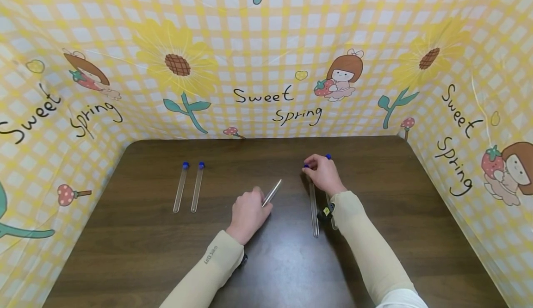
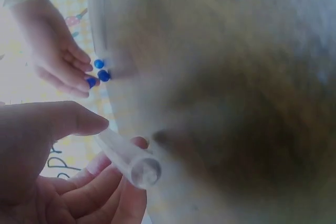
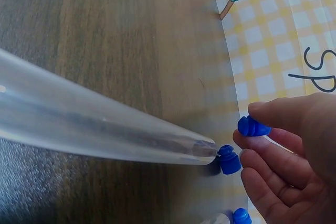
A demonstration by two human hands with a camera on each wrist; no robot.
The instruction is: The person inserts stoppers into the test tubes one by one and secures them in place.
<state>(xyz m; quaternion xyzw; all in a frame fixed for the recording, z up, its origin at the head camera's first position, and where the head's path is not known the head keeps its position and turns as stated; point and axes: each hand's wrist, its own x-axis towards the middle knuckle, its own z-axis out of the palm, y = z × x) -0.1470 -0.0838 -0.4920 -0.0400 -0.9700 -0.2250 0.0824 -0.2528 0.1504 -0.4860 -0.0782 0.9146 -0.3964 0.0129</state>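
In the head view my left hand (image 1: 249, 213) holds a clear test tube (image 1: 272, 192) slanting over the middle of the table. The left wrist view shows this tube (image 2: 128, 156) pinched between thumb and fingers. Farther right, my right hand (image 1: 325, 174) pinches a small ribbed blue stopper (image 3: 253, 127) between thumb and fingertips. Just below those fingertips, a second blue stopper (image 3: 229, 159) sits at the end of a test tube (image 1: 314, 211) lying on the table. Another tube (image 1: 334, 224) lies partly hidden under the right wrist, with a blue stopper (image 1: 328, 157) at its far end.
Two test tubes with blue stoppers, one (image 1: 180, 190) beside the other (image 1: 197, 190), lie on the left of the dark wooden table (image 1: 137, 252). A yellow checked cloth (image 1: 258, 44) rises behind the table and along both sides.
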